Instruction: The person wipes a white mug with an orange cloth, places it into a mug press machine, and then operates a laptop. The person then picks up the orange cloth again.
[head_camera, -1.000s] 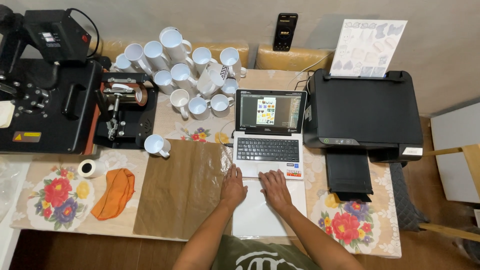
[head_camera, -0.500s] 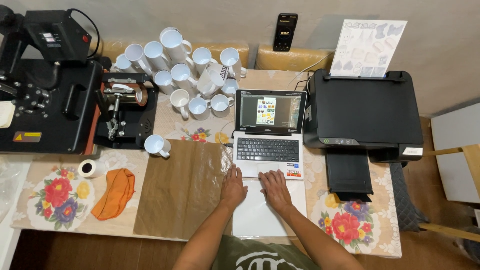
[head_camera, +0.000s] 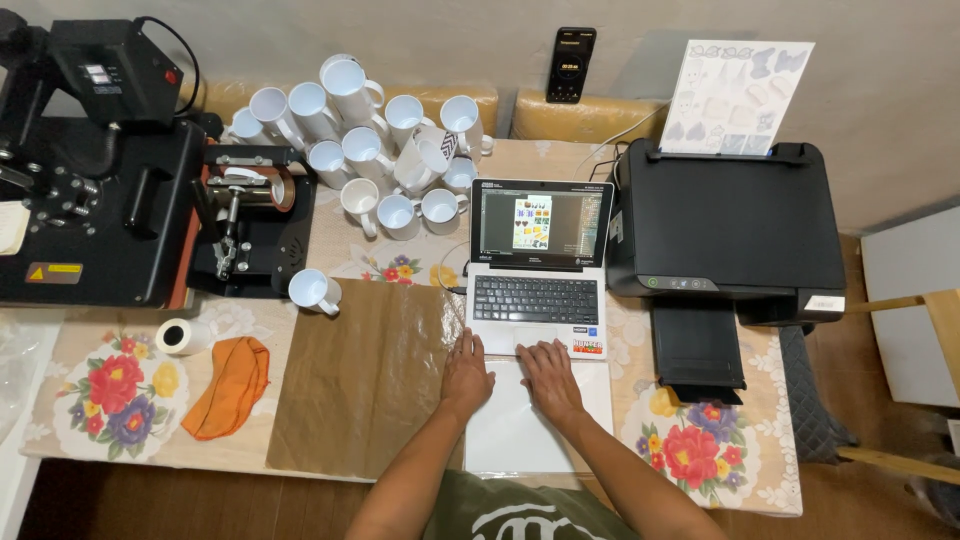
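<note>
A small open laptop (head_camera: 540, 270) stands on the table with a design of small pictures on its screen. My left hand (head_camera: 467, 372) rests flat at the laptop's front left corner, fingers spread, holding nothing. My right hand (head_camera: 549, 375) lies on the front edge by the touchpad, fingers apart. Both wrists lie over a white sheet (head_camera: 525, 430) in front of the laptop. A brown paper sheet (head_camera: 360, 375) lies just left of my left hand.
A black printer (head_camera: 730, 225) with a printed sheet (head_camera: 735, 95) stands at the right. Several white mugs (head_camera: 380, 150) cluster at the back, one mug (head_camera: 312, 291) apart. Heat presses (head_camera: 110, 190) fill the left. An orange cloth (head_camera: 228, 385), a tape roll (head_camera: 180, 337) and a phone (head_camera: 571, 63) are nearby.
</note>
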